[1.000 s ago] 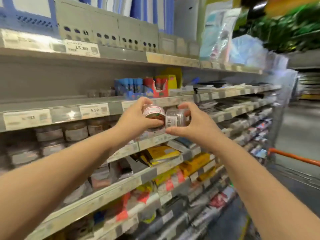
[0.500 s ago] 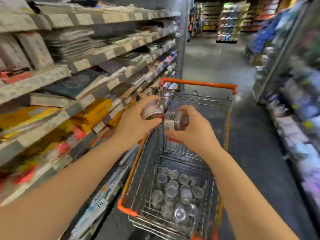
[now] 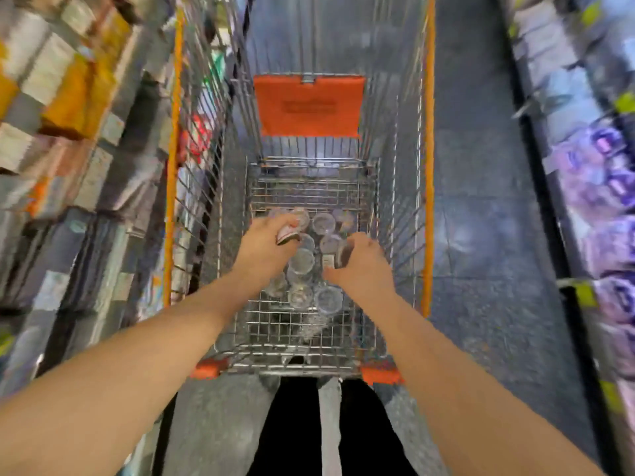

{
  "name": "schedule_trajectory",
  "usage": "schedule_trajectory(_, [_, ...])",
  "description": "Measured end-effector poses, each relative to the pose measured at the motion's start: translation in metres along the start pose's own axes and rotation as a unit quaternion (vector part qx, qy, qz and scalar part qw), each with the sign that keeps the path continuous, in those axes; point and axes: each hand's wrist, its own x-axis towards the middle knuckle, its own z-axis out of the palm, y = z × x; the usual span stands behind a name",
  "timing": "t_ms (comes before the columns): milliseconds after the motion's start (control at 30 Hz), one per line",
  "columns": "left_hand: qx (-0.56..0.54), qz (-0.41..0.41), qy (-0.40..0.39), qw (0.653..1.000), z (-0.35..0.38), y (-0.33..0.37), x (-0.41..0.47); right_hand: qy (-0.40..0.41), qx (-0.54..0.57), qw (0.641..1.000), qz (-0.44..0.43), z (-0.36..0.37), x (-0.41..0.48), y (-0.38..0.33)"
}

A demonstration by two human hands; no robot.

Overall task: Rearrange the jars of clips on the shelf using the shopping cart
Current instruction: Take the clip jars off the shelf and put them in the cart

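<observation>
Now both grips have swung away from the shelf (image 3: 86, 132), where they were a second ago, and dropped inside the shopping cart (image 3: 429, 166). Each is clamped on one jar. The left grip (image 3: 271, 242) curls around a red-labelled jar (image 3: 288, 233), and the right grip (image 3: 360, 266) pinches a barcode-labelled jar (image 3: 338, 257). Between and just below the two grips a cluster of loose jars (image 3: 302, 261) sits on the basket floor, most with their clear lids facing up. This looks like the clearing stage: stock is coming off the shelf into the cart, and this pair is about to be set down.

Neither held jar is upright. The left one's short axis is tipped, its dark end pointing inward toward the right grip. The right one lies closer to sideways, label up, with its dark end pointing away from the wrist. Motion blur hides which end is the lid.
</observation>
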Motion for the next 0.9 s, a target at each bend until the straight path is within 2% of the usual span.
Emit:
schedule_trajectory(100, [0.013,-0.044,-0.034,0.998,0.026,-0.042,0.013,-0.056,-0.026,0.996,0.067,0.041,0.011,0.024])
schedule_trajectory(200, [0.027,-0.051,-0.044,0.997,0.044,-0.074,0.024,-0.072,-0.044,0.99,0.117,0.069,0.023,0.038])
schedule_trajectory(467, [0.097,-0.076,-0.106,0.987,0.087,-0.121,0.039,-0.098,-0.116,0.974,0.167,0.111,0.042,0.054])
schedule_trajectory(533, [0.125,-0.065,-0.127,0.982,0.095,-0.124,0.037,-0.108,-0.13,0.972,0.166,0.116,0.041,0.055])
schedule_trajectory(800, [0.172,-0.018,-0.128,0.977,0.103,-0.133,0.03,-0.096,-0.138,0.977,0.129,0.122,0.04,0.055])
schedule_trajectory(900, [0.187,-0.044,-0.153,0.969,0.102,-0.14,0.018,-0.079,-0.162,0.978,0.108,0.119,0.037,0.052])
